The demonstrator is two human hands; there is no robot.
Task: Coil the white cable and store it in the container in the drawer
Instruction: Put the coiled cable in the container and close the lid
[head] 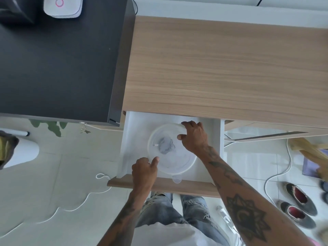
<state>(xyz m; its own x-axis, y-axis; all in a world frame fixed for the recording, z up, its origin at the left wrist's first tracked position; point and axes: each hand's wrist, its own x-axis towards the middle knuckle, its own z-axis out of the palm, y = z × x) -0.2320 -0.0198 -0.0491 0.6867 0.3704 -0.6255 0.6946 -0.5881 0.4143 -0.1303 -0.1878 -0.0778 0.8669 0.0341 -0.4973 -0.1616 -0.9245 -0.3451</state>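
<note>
A round clear plastic container [177, 162] with a lid sits in the open white drawer [136, 139] below the wooden desk. Something grey shows through the lid. My right hand [194, 136] grips the container's far right rim, fingers curled over the edge. My left hand [144, 170] holds the near left rim, thumb on top of the lid. A thin white cable [71, 208] lies in loose waves on the tiled floor at the left, one end looped near the drawer's front corner.
The wooden desk top [221, 68] spans the right half. A dark cabinet [58, 64] with a white device [63, 7] stands at the left. A pair of shoes [298, 203] and another white cord [276, 174] lie on the floor at the right.
</note>
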